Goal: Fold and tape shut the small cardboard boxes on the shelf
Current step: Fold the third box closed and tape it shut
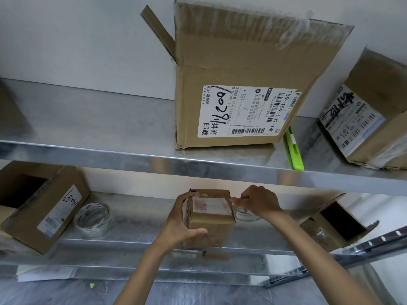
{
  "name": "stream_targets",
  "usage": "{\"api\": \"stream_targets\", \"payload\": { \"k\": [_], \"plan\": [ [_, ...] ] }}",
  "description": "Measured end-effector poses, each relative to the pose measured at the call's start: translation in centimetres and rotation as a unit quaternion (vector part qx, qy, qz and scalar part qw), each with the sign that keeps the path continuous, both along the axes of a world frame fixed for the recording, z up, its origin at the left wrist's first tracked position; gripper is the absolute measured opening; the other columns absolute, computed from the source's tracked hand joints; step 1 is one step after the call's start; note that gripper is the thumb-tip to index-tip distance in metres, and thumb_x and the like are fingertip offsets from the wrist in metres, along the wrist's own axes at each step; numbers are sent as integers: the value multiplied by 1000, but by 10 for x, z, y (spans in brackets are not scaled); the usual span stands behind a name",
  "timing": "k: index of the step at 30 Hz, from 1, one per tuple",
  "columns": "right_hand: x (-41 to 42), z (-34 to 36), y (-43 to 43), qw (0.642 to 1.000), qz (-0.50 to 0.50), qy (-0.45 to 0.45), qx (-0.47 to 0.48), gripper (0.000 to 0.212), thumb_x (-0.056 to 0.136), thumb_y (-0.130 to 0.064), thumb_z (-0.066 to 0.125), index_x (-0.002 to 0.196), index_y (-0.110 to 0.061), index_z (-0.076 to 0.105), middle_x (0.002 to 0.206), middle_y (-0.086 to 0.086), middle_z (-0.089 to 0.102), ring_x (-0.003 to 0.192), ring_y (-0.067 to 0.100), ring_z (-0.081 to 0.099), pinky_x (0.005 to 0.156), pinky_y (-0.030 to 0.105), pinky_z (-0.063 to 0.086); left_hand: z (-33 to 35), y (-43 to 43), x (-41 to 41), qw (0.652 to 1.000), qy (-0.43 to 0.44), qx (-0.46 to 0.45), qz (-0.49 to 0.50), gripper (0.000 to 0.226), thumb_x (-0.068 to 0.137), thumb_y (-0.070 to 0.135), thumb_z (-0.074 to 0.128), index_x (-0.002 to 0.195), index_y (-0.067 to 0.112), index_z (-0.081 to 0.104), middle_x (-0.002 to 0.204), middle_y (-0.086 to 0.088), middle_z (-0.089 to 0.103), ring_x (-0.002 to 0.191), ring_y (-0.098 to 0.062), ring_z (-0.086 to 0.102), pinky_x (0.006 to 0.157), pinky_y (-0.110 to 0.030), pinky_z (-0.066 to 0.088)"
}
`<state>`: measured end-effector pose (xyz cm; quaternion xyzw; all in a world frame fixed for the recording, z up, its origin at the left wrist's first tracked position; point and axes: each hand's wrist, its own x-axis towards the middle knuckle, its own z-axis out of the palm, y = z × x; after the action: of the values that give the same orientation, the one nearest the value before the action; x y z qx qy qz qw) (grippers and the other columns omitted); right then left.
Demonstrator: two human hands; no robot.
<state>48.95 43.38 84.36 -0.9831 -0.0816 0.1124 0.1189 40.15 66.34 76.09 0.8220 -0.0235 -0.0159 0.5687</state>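
**Tape going across the top of the small box**

From my remote seat I am taking the large open box (246,84) on the upper shelf (110,128) as my marker. The small cardboard box (210,225) is sitting straight below it, at the front edge of the lower shelf (132,238), with its top flaps folded down.

The left hand (180,221) is gripping the small box from its left side. The fingers are curling over the top edge and the thumb is lying across the front face.

The right hand (257,201), below the marker and slightly right, is curled tight. Its fingertips are pinching a strip of clear tape (211,204) at the small box's upper right corner. The strip is lying across the top of the small box.

A clear tape roll (246,215) is showing just under that hand. I cannot tell whether the hand is touching it.

Below and well left of the marker, a second tape roll (93,219) is lying beside an open labelled box (41,205).

Just right of the marker, a green cutter (294,150) is resting on the upper shelf, its end overhanging the front edge. Farther right a taped box (370,119) is standing.
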Motion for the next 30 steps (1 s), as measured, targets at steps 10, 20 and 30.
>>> {"api": "stream_targets", "payload": {
  "k": [10,20,30],
  "plan": [
    [-6,-11,4,999,-24,-21,-4,49,85,-56,56,60,-13,61,57,-1,57,62,17,56,55,25,33,58,-57,36,947,79,300,82,81,82,63,53,142,18,23,142,-6,32,134,-25,26,106,-42,36],
    [-8,-18,4,997,-41,16,67,61,84,-59,58,44,-16,39,38,-6,41,47,7,45,52,25,31,52,-26,39,995,70,-21,68,30,99,7,41,123,22,53,118,3,55,96,-13,61,81,-17,52],
    [-12,-15,6,994,-65,26,82,56,86,-54,58,45,-18,46,49,-10,55,56,11,54,53,24,34,69,-65,36,848,19,500,-173,119,66,67,67,151,23,-3,158,-7,7,145,-28,4,115,-57,-1]
  ]
}}
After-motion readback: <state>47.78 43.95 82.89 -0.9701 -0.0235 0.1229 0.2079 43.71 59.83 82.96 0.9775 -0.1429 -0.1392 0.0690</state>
